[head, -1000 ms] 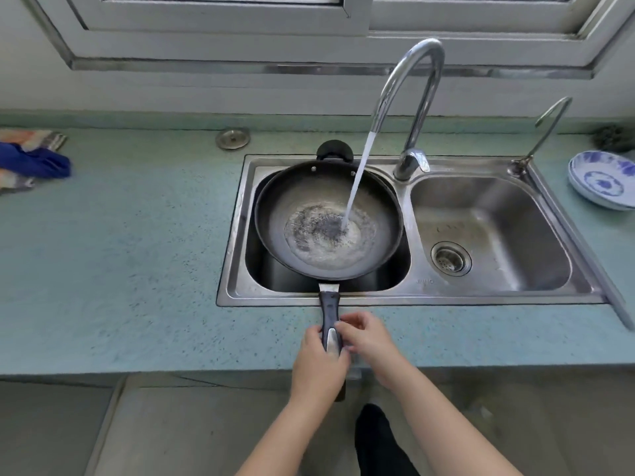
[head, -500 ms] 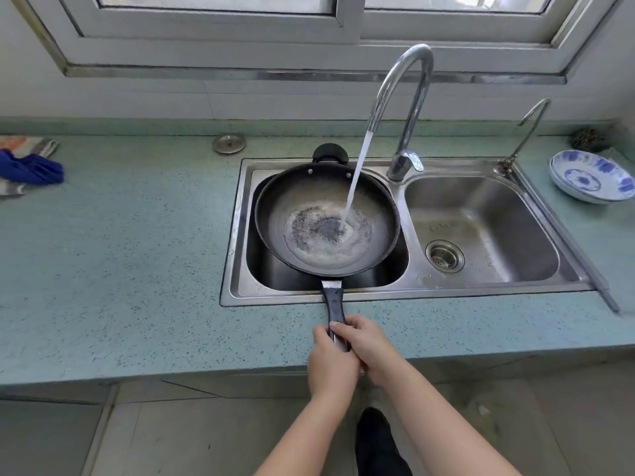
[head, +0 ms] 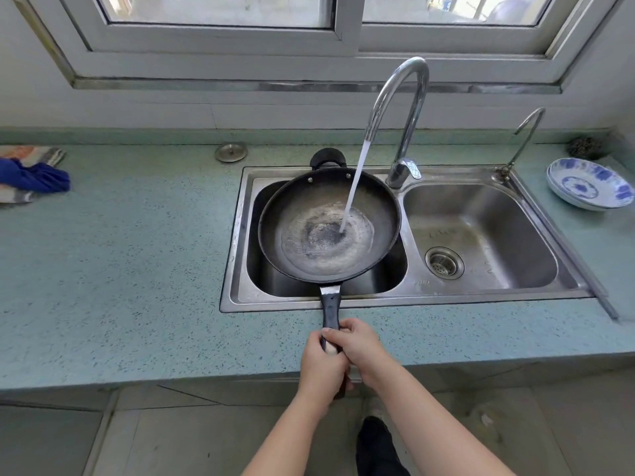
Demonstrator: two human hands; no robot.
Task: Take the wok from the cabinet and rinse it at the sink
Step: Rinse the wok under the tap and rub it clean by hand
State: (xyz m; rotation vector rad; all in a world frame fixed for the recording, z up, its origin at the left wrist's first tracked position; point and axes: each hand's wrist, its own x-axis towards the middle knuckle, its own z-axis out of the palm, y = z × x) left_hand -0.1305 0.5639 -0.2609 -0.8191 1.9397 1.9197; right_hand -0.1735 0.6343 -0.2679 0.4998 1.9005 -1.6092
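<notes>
A black wok (head: 295, 207) is held over the left basin of a steel double sink (head: 481, 297). Its long black handle (head: 330, 310) reaches toward me over the counter edge. My left hand (head: 323, 369) grips the handle's end, and my right hand (head: 360, 345) is wrapped on it from the right, the two hands touching. A tall curved tap (head: 402, 108) runs a stream of water (head: 354, 187) into the wok, where a shallow pool covers the worn bottom. A short helper handle (head: 327, 158) shows at the wok's far rim.
A blue-green speckled counter (head: 120, 269) surrounds the sink. At its far left lies a blue cloth (head: 32, 176). A round steel sink plug (head: 231, 152) sits behind the sink. A blue-and-white dish (head: 589, 183) and a thin second tap (head: 525, 135) stand at the right. The right basin (head: 481, 214) holds nothing but its drain.
The pool of water in the wok has widened. Both hands keep their grip on the handle, and the view has tilted up a little toward the window.
</notes>
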